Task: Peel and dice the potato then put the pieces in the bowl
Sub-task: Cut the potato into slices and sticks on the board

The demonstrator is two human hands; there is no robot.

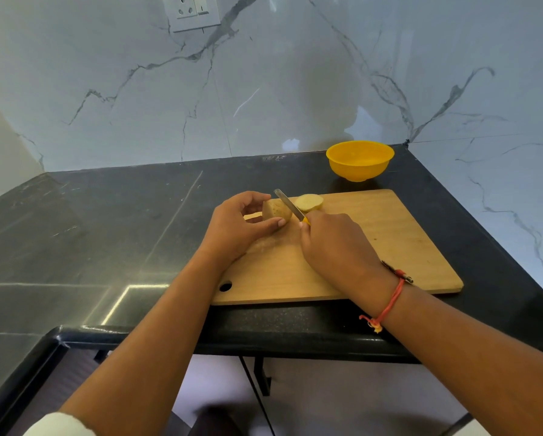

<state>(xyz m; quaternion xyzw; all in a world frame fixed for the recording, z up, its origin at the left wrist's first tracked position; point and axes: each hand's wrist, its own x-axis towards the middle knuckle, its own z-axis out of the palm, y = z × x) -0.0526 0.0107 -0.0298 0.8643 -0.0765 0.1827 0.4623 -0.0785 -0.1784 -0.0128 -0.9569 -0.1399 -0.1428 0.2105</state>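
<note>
Main worry: the left hand [235,228] pinches the skin-on potato half [275,210] between thumb and fingertips, right up against the knife [287,202] blade. That piece is rounded and still unpeeled, so I reckon a wobble could slide the thin metal edge into the thumb. It's at the far-left corner of the wooden cutting board [390,240], so it could also roll onto the glossy black countertop [106,215]. The right hand [333,243] is wrapped around the yellow handle. The other potato half [309,202] lies on the board just right of the blade, pale cut face up. A smooth, round yellow plastic bowl [360,160] sits just beyond the board's far edge.
</note>
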